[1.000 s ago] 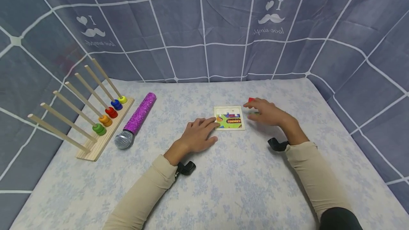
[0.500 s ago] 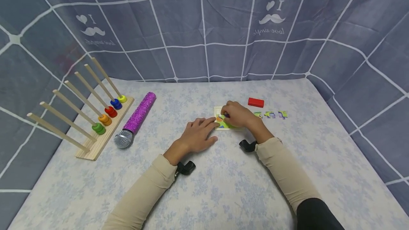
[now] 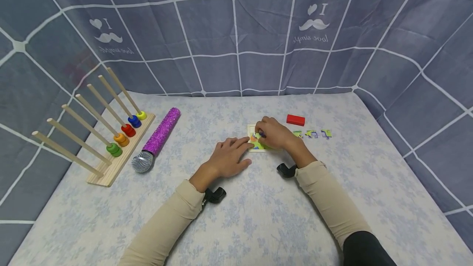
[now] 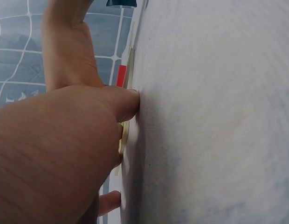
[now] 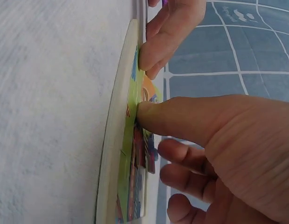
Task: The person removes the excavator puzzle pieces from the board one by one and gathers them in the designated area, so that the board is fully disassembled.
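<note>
A small framed jigsaw puzzle [image 3: 251, 128] with a pale wooden border lies mid-table, its picture mostly green. My left hand [image 3: 228, 157] rests beside it, palm down, with fingertips on its left edge. Over the puzzle, my right hand [image 3: 276, 134] pinches a puzzle piece [image 3: 261, 134] with a purple patch. The right wrist view shows my right thumb [image 5: 156, 114] low on the puzzle's green surface, the other fingers curled behind. The right hand hides much of the picture. Several loose puzzle pieces [image 3: 311, 134] lie in a row to the right.
Behind the loose pieces sits a red block [image 3: 295, 120]. To the left lie a glittery purple microphone [image 3: 162, 131] and a wooden peg stand [image 3: 107, 175] with coloured rings and tall slanting pegs. A grey checked curtain [image 3: 214, 32] closes off the back and sides.
My right hand has moved left from the loose pieces onto the puzzle, uncovering the red block and the row of pieces. Over the last half second it barely shifts. My left hand stays put.
</note>
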The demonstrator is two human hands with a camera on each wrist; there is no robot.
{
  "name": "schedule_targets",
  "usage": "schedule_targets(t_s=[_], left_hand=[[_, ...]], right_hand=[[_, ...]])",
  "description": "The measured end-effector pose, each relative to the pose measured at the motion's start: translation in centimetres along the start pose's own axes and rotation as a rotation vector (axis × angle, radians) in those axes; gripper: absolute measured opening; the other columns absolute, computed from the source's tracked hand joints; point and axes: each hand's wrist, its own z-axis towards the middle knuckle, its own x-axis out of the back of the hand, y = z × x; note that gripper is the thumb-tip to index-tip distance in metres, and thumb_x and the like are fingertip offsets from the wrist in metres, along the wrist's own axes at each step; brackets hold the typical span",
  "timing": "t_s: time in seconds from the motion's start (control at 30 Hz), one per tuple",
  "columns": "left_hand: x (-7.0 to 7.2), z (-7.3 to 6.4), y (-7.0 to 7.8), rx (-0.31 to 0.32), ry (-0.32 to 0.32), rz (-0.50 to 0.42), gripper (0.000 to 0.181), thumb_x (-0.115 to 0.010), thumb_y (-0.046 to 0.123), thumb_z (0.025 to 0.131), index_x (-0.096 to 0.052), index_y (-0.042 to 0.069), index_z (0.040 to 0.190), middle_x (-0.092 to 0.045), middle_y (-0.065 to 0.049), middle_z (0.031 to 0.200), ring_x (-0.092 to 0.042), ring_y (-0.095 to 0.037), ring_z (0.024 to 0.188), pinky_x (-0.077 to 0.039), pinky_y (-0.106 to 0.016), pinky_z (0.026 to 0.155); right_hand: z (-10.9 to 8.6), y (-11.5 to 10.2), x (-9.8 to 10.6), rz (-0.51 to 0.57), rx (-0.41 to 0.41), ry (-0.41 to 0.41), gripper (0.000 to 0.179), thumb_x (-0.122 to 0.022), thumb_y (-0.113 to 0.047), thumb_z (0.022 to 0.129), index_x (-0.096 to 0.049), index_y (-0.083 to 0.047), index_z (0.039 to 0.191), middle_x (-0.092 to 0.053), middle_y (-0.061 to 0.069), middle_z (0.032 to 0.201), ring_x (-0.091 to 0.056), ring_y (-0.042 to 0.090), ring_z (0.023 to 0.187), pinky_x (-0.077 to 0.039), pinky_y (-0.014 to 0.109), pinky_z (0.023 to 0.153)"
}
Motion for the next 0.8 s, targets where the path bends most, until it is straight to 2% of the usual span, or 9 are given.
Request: schedule_targets(t_s=[0.17,0.3,0.47,0.67,0.8], left_hand=[[0.1,-0.1,0.1,0.000,0.000,-0.008,0.054,-0.047,0.046,0.106,-0.039,0.027,0.156,-0.025,0.000,0.165,-0.029,-0.034,0.144,-0.030,-0.059,0.105],[0.1,-0.2,0.1,0.002,-0.002,-0.011,0.055,-0.047,0.046,0.106,-0.039,0.027,0.157,-0.024,0.001,0.166,-0.029,-0.033,0.145,-0.030,-0.059,0.105],[0.0,-0.1,0.1,-0.001,-0.002,-0.006,0.054,-0.047,0.046,0.106,-0.039,0.027,0.157,-0.024,0.001,0.165,-0.029,-0.032,0.145,-0.030,-0.058,0.105],[0.1,-0.2,0.1,-0.004,-0.003,-0.007,0.054,-0.047,0.046,0.106,-0.039,0.027,0.157,-0.024,0.001,0.166,-0.028,-0.033,0.145,-0.030,-0.059,0.105],[0.1,-0.2,0.2,-0.003,-0.004,-0.007,0.054,-0.047,0.045,0.107,-0.039,0.027,0.157,-0.025,0.001,0.165,-0.029,-0.033,0.145,-0.030,-0.059,0.105]], right_hand=[[-0.1,0.1,0.2,0.053,0.031,-0.012,0.017,-0.072,-0.003,0.093,-0.062,-0.002,0.106,-0.058,0.009,0.096,-0.052,0.024,0.087,-0.046,0.040,0.081],[-0.1,0.3,0.2,0.089,0.043,-0.019,0.017,-0.071,0.000,0.093,-0.062,-0.001,0.108,-0.061,0.009,0.098,-0.055,0.023,0.089,-0.048,0.040,0.083],[-0.1,0.6,0.1,0.060,0.066,0.009,0.015,-0.069,0.003,0.093,-0.065,-0.002,0.106,-0.062,0.008,0.097,-0.058,0.023,0.089,-0.049,0.040,0.084],[0.1,0.9,-0.3,-0.018,0.079,0.063,0.012,-0.067,0.003,0.090,-0.065,-0.006,0.098,-0.058,0.002,0.086,-0.053,0.020,0.078,-0.046,0.035,0.073],[0.0,1.3,-0.2,0.023,0.067,0.072,0.015,-0.065,0.000,0.090,-0.068,-0.006,0.103,-0.060,0.002,0.088,-0.054,0.018,0.076,-0.047,0.033,0.071]])
